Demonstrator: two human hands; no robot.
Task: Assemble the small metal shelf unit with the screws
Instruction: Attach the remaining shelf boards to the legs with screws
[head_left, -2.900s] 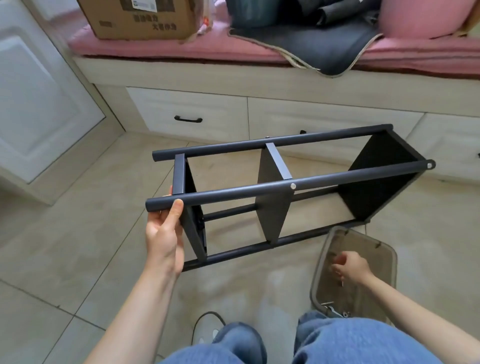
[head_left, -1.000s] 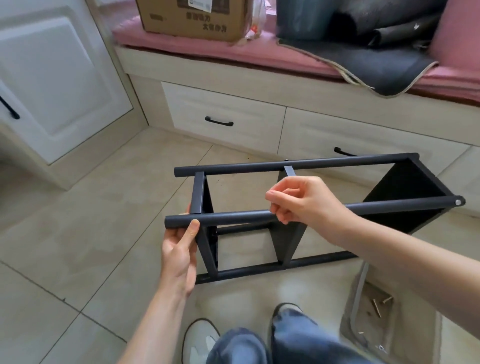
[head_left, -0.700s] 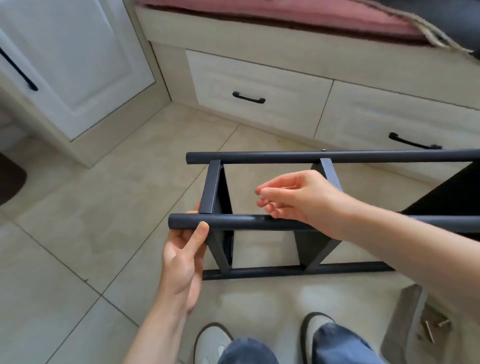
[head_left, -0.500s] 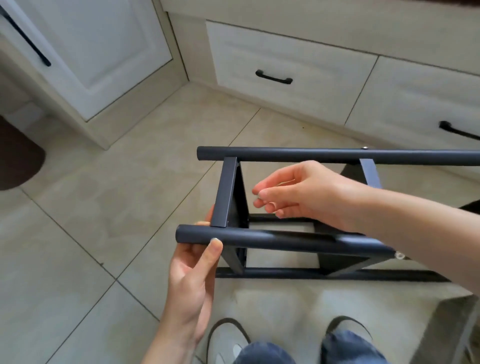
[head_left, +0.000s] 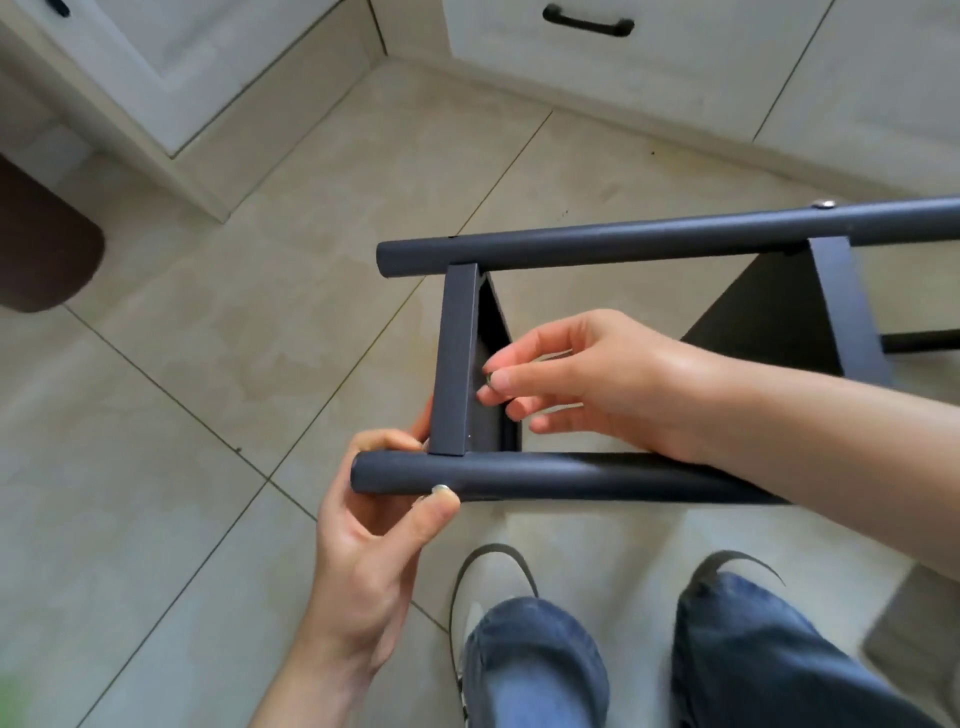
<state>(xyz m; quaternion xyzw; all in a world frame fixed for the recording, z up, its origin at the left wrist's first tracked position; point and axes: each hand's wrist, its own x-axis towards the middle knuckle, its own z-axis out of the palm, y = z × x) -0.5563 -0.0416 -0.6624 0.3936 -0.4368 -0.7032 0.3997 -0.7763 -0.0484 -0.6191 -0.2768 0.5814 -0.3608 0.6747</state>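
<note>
Shelf frame (head_left: 571, 478) lying on its side above the tiled floor (head_left: 182, 389), 2 round tubes horizontal, 1 near at 6 o'clock of frame, 1 far (head_left: 649, 241) at 12 o'clock. End shelf panel (head_left: 457, 358) bridging both tubes at the 9 o'clock end; second panel (head_left: 847, 306) toward 3 o'clock.

Left hand (head_left: 374, 535) curled round the near tube's end from below, thumb tip up against a screw head (head_left: 441, 488) seated in the tube. Likely held so to steady the frame and keep that screw from backing out or turning while its inner end is worked.

Right hand (head_left: 587, 384) reaching in from 3 o'clock over the near tube, into the gap between the tubes, fingertips (head_left: 498, 382) pinching a small metal piece (head_left: 488, 378) just beside the end panel's inner face. Nut or screw, cannot tell, too small. Probably aimed at the joint where panel meets near tube.

Another screw head (head_left: 823, 204) already in the far tube above the second panel, so that joint looks done.

Frame sits between both hands: left at its 7 o'clock corner, right inside it. Shoes (head_left: 488, 582) and jeans (head_left: 535, 670) at 6 o'clock below. Drawer handle (head_left: 587, 21) at 12 o'clock, dark mat (head_left: 41, 249) at 9 o'clock.
</note>
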